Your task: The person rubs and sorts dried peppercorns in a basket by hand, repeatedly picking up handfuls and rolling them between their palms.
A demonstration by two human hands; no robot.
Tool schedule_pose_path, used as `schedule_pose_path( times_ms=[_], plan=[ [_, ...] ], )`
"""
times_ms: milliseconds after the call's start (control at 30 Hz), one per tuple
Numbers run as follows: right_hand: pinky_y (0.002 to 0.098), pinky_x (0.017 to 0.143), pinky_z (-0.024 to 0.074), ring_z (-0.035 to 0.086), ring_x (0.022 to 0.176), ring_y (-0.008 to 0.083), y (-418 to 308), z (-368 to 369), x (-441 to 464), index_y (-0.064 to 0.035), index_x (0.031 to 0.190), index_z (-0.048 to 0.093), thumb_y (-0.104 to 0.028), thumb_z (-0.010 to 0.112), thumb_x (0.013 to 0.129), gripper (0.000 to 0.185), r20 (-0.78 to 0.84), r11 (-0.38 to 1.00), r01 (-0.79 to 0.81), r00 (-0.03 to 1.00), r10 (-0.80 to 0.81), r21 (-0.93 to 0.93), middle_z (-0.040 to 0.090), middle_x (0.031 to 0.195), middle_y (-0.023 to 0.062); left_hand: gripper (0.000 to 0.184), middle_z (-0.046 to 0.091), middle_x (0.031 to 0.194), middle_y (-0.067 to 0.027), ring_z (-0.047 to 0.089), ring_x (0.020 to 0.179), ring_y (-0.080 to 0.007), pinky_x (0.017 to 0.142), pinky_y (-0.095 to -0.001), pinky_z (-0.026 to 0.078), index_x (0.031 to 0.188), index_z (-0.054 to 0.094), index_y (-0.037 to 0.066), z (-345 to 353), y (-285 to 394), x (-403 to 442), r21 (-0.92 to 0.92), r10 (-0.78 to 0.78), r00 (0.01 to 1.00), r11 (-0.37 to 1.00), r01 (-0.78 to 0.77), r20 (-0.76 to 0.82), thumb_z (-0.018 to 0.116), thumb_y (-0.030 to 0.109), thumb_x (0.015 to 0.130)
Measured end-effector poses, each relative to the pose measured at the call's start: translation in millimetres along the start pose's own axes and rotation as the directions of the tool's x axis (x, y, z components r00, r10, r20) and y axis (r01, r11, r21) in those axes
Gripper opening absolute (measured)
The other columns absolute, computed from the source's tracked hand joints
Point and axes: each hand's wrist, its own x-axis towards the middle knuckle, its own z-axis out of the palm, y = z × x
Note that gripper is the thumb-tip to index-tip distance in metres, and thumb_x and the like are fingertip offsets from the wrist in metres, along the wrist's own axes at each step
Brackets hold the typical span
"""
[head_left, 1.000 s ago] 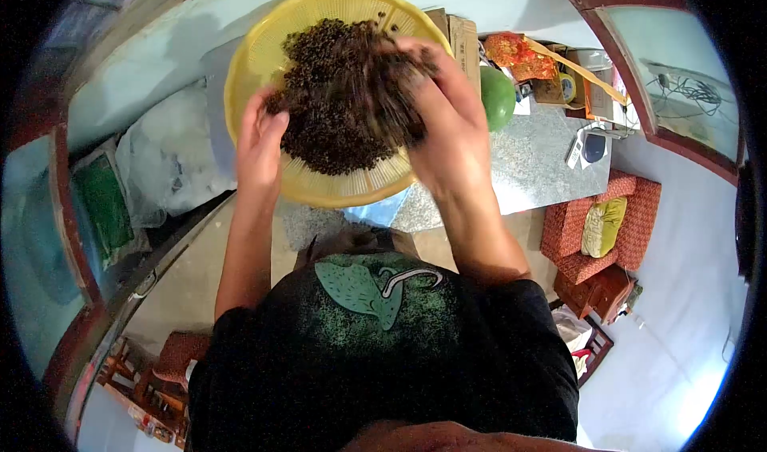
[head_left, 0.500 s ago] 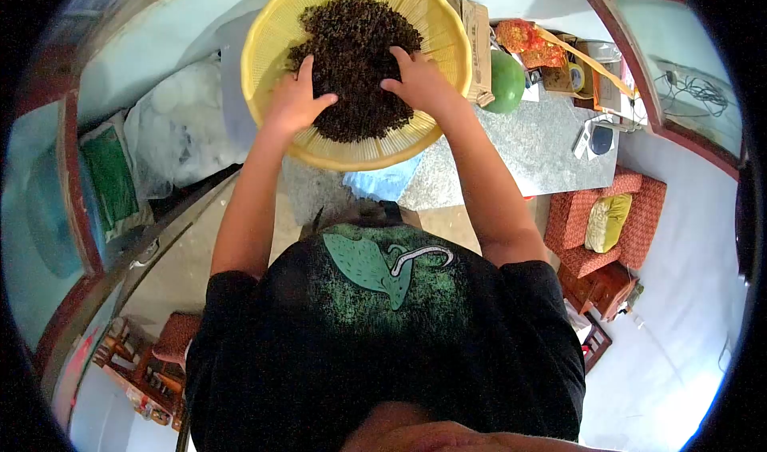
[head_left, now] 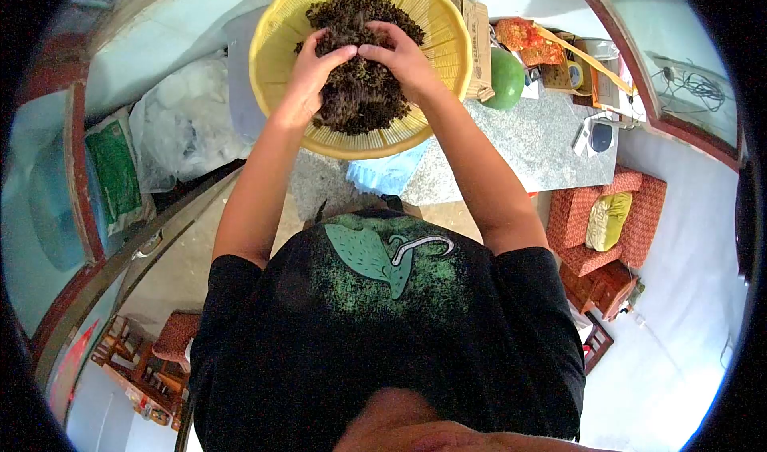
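A round yellow plastic basket (head_left: 281,32) with slatted sides holds a heap of small dark-brown, dried-looking bits (head_left: 364,104); their exact kind does not show. My left hand (head_left: 310,72) and my right hand (head_left: 406,62) are cupped over the heap, thumb tips almost touching. Dark bits are gathered between the two palms, and some look blurred as though falling. The outer fingertips are partly hidden in the heap.
The basket rests on a grey speckled table (head_left: 519,144). To its right are a cardboard box (head_left: 477,48), a green watermelon (head_left: 505,79) and an orange net bag (head_left: 527,40). Clear plastic bags (head_left: 188,124) lie left; a blue cloth (head_left: 385,174) hangs at the front edge.
My hands have come closer together and curled inward, gathering dark bits between them. Before, they were spread apart on the heap's two sides. The heap is now narrower below my hands.
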Motion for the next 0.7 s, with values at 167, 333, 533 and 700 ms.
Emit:
schedule_pose_path(
  times_ms=[167,333,533,700],
  plan=[
    [0.0304,0.083,0.0507,0.061,0.092,0.0161,-11.7,-16.1,20.1,-0.01,0.121,0.06,-0.015,0.067,0.086,0.036,-0.04,0.976,0.122,0.991,-0.131,-0.181,0.065,0.098,0.0079,0.078,0.057,0.12,-0.0206,0.058,0.108,-0.0278,0.092,-0.0429,0.048,0.135,0.04,-0.003,-15.5,16.3,24.3,0.355,0.257,0.961,0.912,-0.206,-0.102,0.077,0.035,0.078],
    [0.0431,0.088,0.0495,0.063,0.098,0.0359,-15.6,-46.7,37.4,-0.008,0.113,0.065,-0.029,0.062,0.084,0.036,-0.055,0.56,0.114,0.96,-0.275,-0.821,0.065,0.103,0.0203,0.062,0.065,0.114,-0.0162,0.063,0.102,-0.0271,0.086,-0.0357,0.048,0.122,0.058,-0.001,-55.3,23.1,54.6,0.899,0.327,0.945,0.407,-0.162,0.022,0.069,0.045,0.083],
    [0.0452,0.094,0.0484,0.061,0.107,0.0372,19.5,-48.5,63.8,-0.0023,0.128,0.051,-0.038,0.068,0.079,0.063,-0.076,0.287,-0.023,0.981,-0.176,-0.958,0.064,0.11,0.0212,0.069,0.063,0.115,-0.0197,0.061,0.109,-0.027,0.093,-0.036,0.047,0.133,0.05,-0.001,-59.7,-16.7,90.7,0.838,0.253,0.967,0.522,-0.16,0.027,0.074,0.037,0.081],
    [0.0404,0.089,0.0515,0.063,0.103,0.03,28.2,-23.7,75.5,0.0013,0.124,0.054,-0.031,0.085,0.065,0.074,-0.14,0.747,-0.142,0.988,0.066,-0.65,0.065,0.111,0.0179,0.096,0.045,0.137,-0.0198,0.042,0.127,-0.0301,0.103,-0.0438,0.034,0.144,0.03,0.001,-45.6,-31.7,113.0,0.31,-0.063,0.998,0.949,0.065,-0.015,0.083,0.032,0.071]
  ],
)
